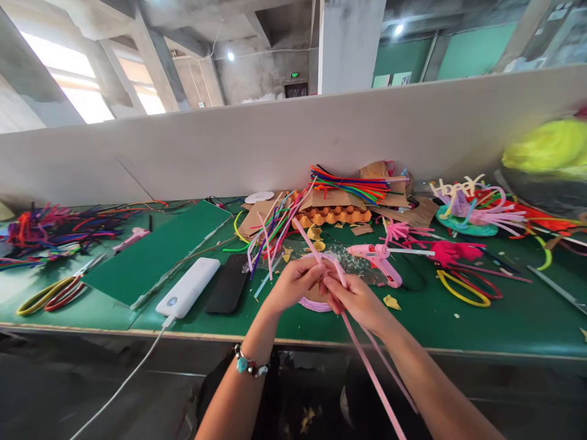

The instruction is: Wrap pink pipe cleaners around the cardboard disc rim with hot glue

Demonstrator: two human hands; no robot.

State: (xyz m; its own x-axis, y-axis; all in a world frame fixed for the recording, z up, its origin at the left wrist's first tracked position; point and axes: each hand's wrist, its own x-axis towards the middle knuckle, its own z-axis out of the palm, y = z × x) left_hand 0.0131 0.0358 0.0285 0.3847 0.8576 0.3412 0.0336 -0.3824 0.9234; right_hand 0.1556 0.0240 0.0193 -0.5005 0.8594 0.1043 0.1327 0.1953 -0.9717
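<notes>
Left hand (296, 283) and right hand (358, 300) both pinch pink fuzzy strips (365, 360); best keep grips close, strips untangled.

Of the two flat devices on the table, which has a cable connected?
The white power bank, left of the black phone; only it shows a cable, at its near end.

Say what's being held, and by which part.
The left hand and right hand pinch pink strips partway along, with lengths extending beyond the fingers.
</notes>
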